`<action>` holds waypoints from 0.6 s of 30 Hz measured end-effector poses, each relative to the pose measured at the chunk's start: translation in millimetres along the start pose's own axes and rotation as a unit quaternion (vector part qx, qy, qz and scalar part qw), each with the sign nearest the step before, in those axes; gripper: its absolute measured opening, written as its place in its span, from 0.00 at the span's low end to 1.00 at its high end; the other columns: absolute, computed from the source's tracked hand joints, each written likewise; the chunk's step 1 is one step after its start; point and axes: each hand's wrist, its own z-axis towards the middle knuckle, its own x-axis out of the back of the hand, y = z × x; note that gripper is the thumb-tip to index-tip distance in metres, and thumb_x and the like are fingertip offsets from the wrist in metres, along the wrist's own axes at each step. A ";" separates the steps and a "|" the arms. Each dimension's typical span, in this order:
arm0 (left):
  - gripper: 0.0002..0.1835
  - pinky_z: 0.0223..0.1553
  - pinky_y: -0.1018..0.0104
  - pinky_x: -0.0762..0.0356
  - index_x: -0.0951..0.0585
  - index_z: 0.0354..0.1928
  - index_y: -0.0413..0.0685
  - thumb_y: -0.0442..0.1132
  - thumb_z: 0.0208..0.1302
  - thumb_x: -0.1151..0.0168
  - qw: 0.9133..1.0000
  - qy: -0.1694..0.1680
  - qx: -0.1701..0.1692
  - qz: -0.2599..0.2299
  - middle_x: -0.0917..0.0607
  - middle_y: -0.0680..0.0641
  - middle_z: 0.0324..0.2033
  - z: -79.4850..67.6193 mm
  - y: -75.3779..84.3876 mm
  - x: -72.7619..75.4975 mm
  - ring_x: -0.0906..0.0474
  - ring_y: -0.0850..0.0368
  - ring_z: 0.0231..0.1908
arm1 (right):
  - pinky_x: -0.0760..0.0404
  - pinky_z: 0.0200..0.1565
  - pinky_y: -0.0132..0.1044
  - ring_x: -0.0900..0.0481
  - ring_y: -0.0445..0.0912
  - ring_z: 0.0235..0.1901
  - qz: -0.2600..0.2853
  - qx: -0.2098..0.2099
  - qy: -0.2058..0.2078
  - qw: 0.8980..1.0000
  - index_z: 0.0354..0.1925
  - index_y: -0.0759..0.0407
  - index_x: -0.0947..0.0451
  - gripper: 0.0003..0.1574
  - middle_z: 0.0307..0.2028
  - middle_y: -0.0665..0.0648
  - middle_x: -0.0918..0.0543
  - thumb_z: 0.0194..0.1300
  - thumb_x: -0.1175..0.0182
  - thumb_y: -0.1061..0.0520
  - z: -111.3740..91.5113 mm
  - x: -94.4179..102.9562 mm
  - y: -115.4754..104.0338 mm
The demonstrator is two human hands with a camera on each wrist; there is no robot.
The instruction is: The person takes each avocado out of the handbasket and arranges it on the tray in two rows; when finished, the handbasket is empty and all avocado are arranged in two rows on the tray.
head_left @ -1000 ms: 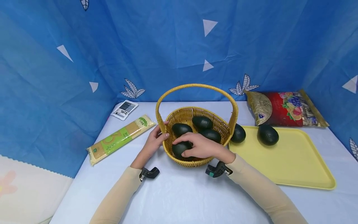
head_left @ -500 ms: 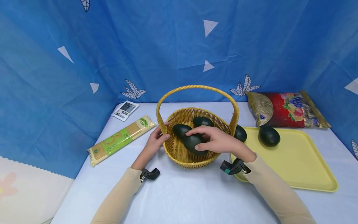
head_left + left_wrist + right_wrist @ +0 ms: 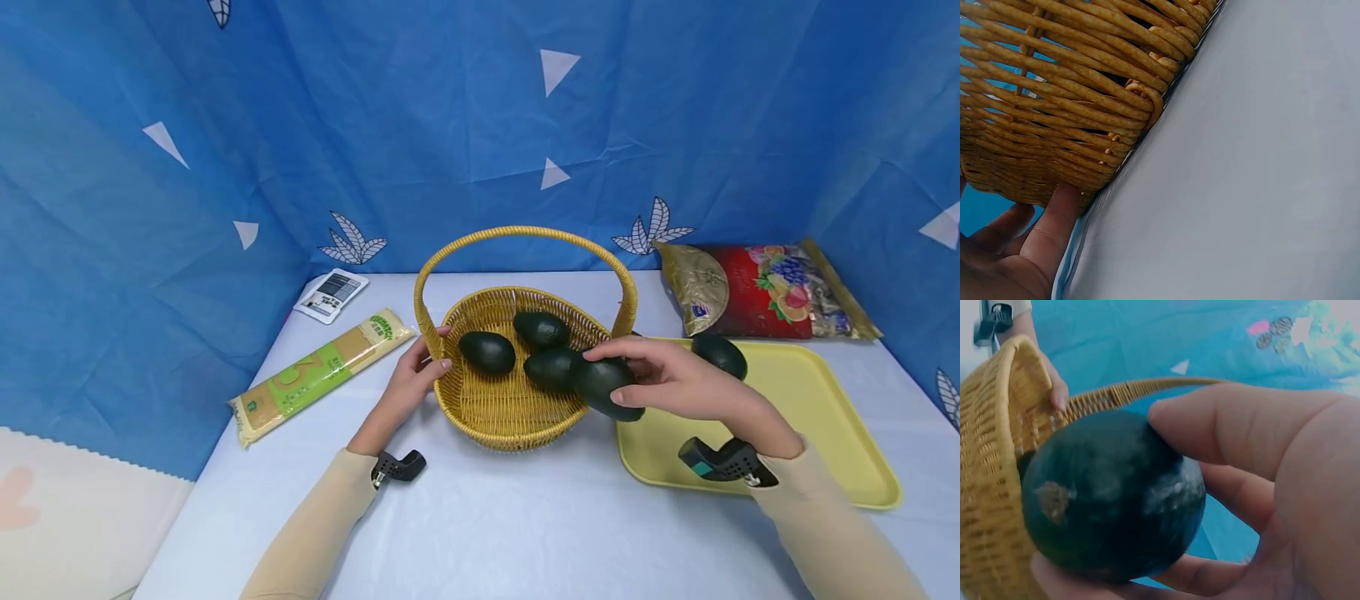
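My right hand (image 3: 667, 379) grips a dark green avocado (image 3: 607, 388) between thumb and fingers, over the right rim of the yellow wicker basket (image 3: 487, 417). The right wrist view shows the same avocado (image 3: 1110, 494) close up, its stem scar facing the camera. Inside the basket lie three more: one avocado (image 3: 487, 353) at the left, one (image 3: 542, 330) at the back and one (image 3: 551, 370) beside the held one. My left hand (image 3: 416, 375) holds the basket's left side near the handle base, thumb and fingertips against the wicker (image 3: 1054, 125).
Right of the basket is a yellow tray (image 3: 795, 433), with an avocado (image 3: 720, 355) near its back edge. A red and gold candy bag (image 3: 772, 292) lies behind it. A noodle packet (image 3: 322, 375) and a small white pouch (image 3: 332, 295) lie at the left.
My right hand has lifted an avocado from the basket's front left and carried it right, across the rim towards the tray. My left hand stays on the basket's side.
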 end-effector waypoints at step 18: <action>0.32 0.57 0.63 0.18 0.34 0.75 0.48 0.36 0.69 0.43 1.000 -0.003 -0.011 0.011 0.31 0.33 0.72 -1.5 0.1 0.6 0.27 0.32 0.66 | 0.14 0.38 0.30 0.15 0.30 0.43 -0.085 -0.127 0.141 0.978 0.72 0.53 0.32 0.33 0.58 0.25 0.32 0.72 0.43 0.67 -96.6 76.7 59.8</action>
